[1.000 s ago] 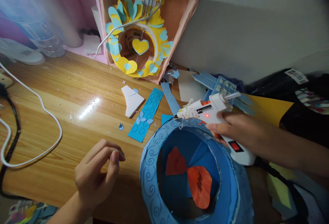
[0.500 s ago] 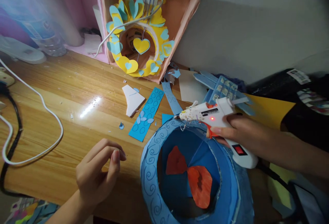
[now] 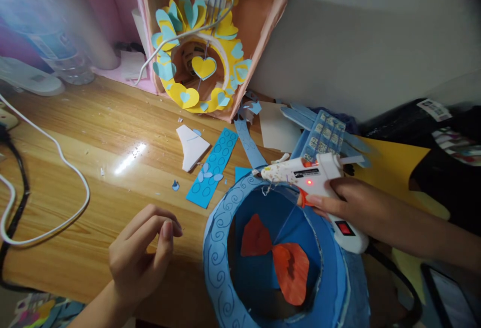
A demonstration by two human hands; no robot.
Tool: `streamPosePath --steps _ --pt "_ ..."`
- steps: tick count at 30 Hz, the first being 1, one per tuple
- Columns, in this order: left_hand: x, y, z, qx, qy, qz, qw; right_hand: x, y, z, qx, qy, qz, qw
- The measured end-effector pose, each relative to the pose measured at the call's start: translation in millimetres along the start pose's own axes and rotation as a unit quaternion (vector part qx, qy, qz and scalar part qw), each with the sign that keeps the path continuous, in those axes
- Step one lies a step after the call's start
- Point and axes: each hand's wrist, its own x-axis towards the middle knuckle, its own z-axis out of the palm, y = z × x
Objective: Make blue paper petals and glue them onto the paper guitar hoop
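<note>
Glue gun [image 3: 321,177] is white, its trigger [image 3: 302,198] orange.

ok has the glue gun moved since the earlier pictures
Yes, slightly: judged against the circle-patterned blue strip, the body of the glue gun has swung down and a little right in the picture, while its nozzle stays in nearly the same spot.

Left hand [image 3: 141,253]: loosely curled | Right hand [image 3: 343,200]: closed in a grip | Right forearm [image 3: 409,225]: extends from right edge
</note>
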Motion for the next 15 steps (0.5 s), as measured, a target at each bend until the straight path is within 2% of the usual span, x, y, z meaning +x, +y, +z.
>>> streamPosePath --steps 4,9,15 --pt "1 0 0.7 0.005 -0.011 0.002 1.000 2 7 -3 0.027 0.015 0.016 0.999" --pt "3 1 2.5 -0.004 -0.052 0.027 0.998 7 24 -4 0.041 0.008 0.007 0.999" --pt "5 3 3.5 -0.010 -0.075 0.025 0.997 10 34 -5 0.062 0.028 0.044 0.997"
